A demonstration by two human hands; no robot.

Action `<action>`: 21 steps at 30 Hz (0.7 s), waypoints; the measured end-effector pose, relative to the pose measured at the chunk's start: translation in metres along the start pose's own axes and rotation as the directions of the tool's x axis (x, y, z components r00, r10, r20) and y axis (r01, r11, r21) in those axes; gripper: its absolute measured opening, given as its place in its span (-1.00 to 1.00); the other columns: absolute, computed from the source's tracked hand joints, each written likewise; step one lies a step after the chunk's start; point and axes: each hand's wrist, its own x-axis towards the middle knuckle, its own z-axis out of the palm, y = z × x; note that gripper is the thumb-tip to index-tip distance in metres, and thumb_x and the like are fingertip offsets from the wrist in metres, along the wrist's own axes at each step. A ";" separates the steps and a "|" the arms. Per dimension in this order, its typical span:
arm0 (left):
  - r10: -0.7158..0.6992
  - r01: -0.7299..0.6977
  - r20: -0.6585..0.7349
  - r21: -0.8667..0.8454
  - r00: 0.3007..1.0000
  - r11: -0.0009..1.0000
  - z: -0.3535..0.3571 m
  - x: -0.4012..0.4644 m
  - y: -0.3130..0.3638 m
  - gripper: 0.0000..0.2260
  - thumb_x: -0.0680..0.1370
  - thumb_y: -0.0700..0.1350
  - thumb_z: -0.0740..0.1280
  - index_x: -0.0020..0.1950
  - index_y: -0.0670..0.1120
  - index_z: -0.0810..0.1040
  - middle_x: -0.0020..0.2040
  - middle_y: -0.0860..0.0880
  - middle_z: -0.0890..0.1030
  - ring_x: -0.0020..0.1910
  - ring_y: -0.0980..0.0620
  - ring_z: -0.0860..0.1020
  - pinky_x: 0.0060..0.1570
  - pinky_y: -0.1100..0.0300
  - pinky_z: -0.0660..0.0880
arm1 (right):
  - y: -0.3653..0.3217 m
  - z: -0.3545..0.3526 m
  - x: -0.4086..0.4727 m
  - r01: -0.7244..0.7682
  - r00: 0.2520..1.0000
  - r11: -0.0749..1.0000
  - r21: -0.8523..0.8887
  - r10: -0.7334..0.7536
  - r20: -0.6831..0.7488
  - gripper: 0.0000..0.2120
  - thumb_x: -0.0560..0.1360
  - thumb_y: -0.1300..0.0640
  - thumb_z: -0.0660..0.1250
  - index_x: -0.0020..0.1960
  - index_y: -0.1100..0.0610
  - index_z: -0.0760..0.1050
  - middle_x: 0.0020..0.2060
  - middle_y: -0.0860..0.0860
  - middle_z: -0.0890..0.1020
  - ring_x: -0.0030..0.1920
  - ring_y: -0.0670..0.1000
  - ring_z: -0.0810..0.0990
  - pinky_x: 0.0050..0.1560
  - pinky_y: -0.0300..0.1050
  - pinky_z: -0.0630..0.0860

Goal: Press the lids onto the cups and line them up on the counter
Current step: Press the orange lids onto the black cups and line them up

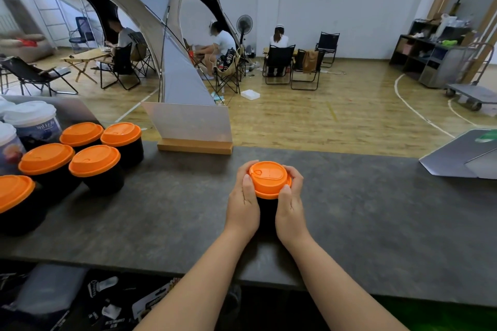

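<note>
A black cup stands upright on the dark grey counter, with an orange lid on top. My left hand grips the cup and lid rim from the left, thumb on the lid's edge. My right hand grips them from the right in the same way. Most of the cup's wall is hidden between my palms. Several more black cups with orange lids stand grouped at the counter's left end.
White-lidded printed cups stand at the far left behind the orange ones. A clear sign in a wooden base stands at the counter's far edge. A grey folded stand lies at the right. People sit beyond by a tent.
</note>
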 end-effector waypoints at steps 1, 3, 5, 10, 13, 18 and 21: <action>-0.006 0.006 -0.013 0.004 1.000 1.000 0.000 0.000 0.000 -0.73 0.62 0.15 -0.05 0.21 0.34 0.37 0.13 0.24 0.56 0.11 0.27 0.55 0.17 0.13 0.52 | -0.001 -0.001 -0.001 -0.004 1.000 1.000 0.019 0.004 -0.014 -0.74 0.55 -0.04 -0.01 0.22 -0.19 0.24 0.12 -0.19 0.48 0.09 -0.28 0.51 0.03 -0.43 0.42; -0.010 0.012 -0.086 0.024 0.996 1.000 0.000 -0.002 0.000 -0.74 0.63 0.15 -0.02 0.22 0.34 0.37 0.11 0.20 0.57 0.10 0.22 0.56 0.14 0.07 0.54 | -0.003 -0.004 -0.003 -0.017 0.999 0.999 0.037 0.018 -0.039 -0.74 0.53 -0.02 0.03 0.21 -0.17 0.27 0.09 -0.12 0.52 0.06 -0.23 0.54 0.01 -0.39 0.44; 0.055 -0.041 -0.197 0.076 0.979 0.996 -0.002 -0.004 0.001 -0.75 0.65 0.14 0.01 0.16 0.29 0.45 0.05 0.20 0.59 0.07 0.20 0.56 0.10 0.09 0.53 | -0.004 -0.006 -0.005 -0.021 0.996 0.999 0.046 0.025 -0.091 -0.76 0.52 -0.05 0.04 0.17 -0.10 0.30 0.02 -0.04 0.56 -0.03 -0.20 0.56 -0.07 -0.38 0.44; 0.210 -0.176 -0.121 0.243 0.970 0.954 0.000 -0.011 0.004 -0.59 0.65 0.06 -0.01 0.36 0.07 0.52 0.15 0.15 0.57 0.09 0.24 0.45 0.11 0.56 0.25 | 0.001 -0.008 -0.003 -0.001 0.971 0.999 0.044 0.011 -0.240 -0.91 0.53 0.02 0.04 0.00 -0.08 0.29 -0.16 -0.04 0.48 -0.20 -0.12 0.47 -0.12 -0.19 0.39; 0.152 -0.130 -0.072 0.246 0.986 0.961 0.002 -0.008 -0.001 -0.58 0.64 0.01 -0.01 0.43 0.05 0.43 0.26 0.04 0.56 0.16 0.20 0.44 0.09 0.60 0.23 | 0.001 -0.007 -0.003 0.006 0.985 1.000 -0.004 -0.007 -0.172 -0.78 0.56 0.00 0.00 0.17 -0.06 0.30 -0.04 -0.07 0.53 -0.09 -0.25 0.51 -0.05 -0.40 0.38; 0.103 -0.086 -0.075 0.206 0.992 0.975 0.002 -0.007 -0.002 -0.54 0.60 0.09 -0.06 0.41 0.09 0.42 0.25 0.03 0.57 0.18 0.11 0.51 0.10 0.39 0.36 | 0.000 -0.005 -0.003 -0.010 0.995 0.994 -0.109 -0.001 -0.095 -0.64 0.58 -0.11 -0.07 0.31 -0.17 0.30 0.04 -0.33 0.49 0.03 -0.42 0.48 -0.02 -0.54 0.35; 0.121 -0.099 -0.090 0.221 0.989 0.970 0.002 -0.005 -0.003 -0.51 0.58 0.12 -0.08 0.39 0.08 0.45 0.22 0.02 0.59 0.16 0.09 0.53 0.10 0.33 0.40 | 0.000 -0.003 -0.003 0.004 0.993 0.990 -0.143 -0.021 -0.117 -0.57 0.52 -0.22 -0.12 0.29 -0.17 0.29 0.02 -0.35 0.48 0.01 -0.42 0.49 -0.06 -0.55 0.35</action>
